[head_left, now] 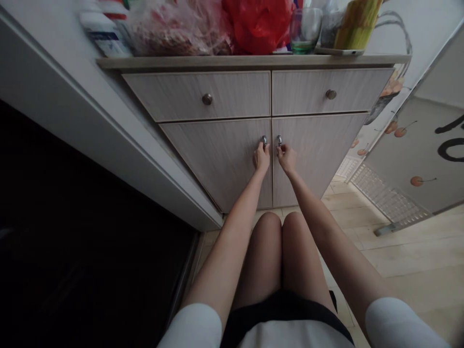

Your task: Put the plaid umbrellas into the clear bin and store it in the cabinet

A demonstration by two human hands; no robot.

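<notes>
In front of me stands a pale wood-grain cabinet (213, 154) with two drawers above two doors, and both doors look closed. My left hand (261, 157) pinches the metal handle (264, 139) of the left door near its inner edge. On the right door, my right hand (286, 158) has its fingers closed round the matching handle (279, 139). The lower ends of both handles are hidden by my fingers. Above them, each drawer has a round knob, the left knob (207, 99) and the right knob (331, 94).
Along the cabinet top (224, 62) sit white bottles (107, 38), a clear plastic bag (177, 29), a red bag (259, 24), a glass (305, 31) and a yellow package (357, 24). A dark doorway lies left. A cherry-patterned panel (413, 154) stands right.
</notes>
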